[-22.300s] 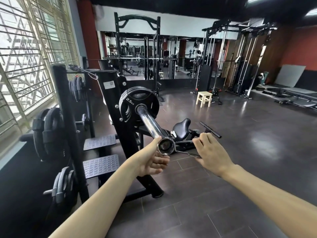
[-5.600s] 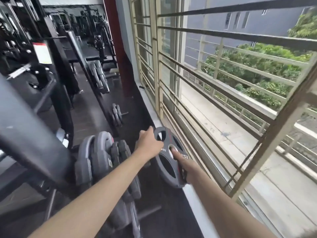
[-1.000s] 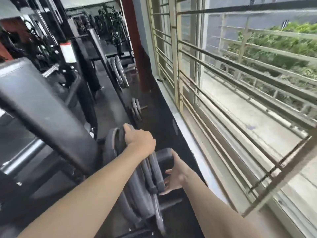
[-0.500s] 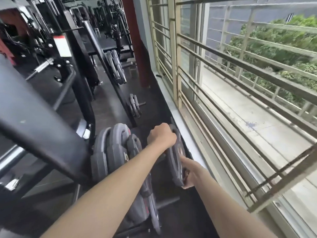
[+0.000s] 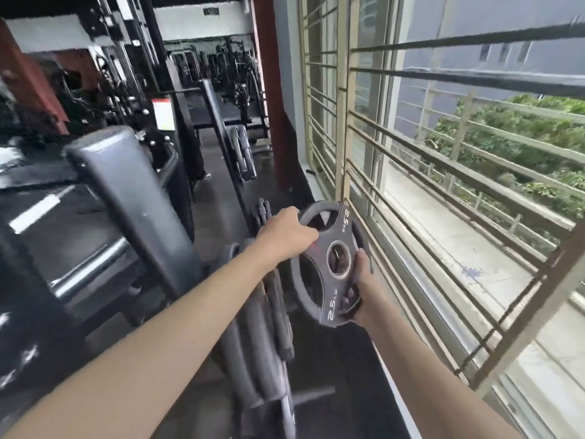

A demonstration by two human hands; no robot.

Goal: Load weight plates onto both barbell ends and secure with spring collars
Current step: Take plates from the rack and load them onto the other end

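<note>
A black 2.5 kg weight plate (image 5: 319,248) with grip holes and a steel-ringed centre hole hangs in the air between my hands, its face turned toward me. My left hand (image 5: 285,234) grips its upper left rim. My right hand (image 5: 359,286) holds its lower right edge, fingers curled through a grip hole. Below the plate, several grey plates (image 5: 253,337) sit on the pegs of a storage rack. No barbell or spring collar is in view.
A barred window (image 5: 443,191) runs close along the right. A padded black upright (image 5: 133,210) of a machine leans at the left. More plates (image 5: 242,156) hang on a rack farther back. Other gym machines fill the far left.
The 2.5 kg plate has come off the rack peg and risen, turning its face toward me. Both hands moved up with it.
</note>
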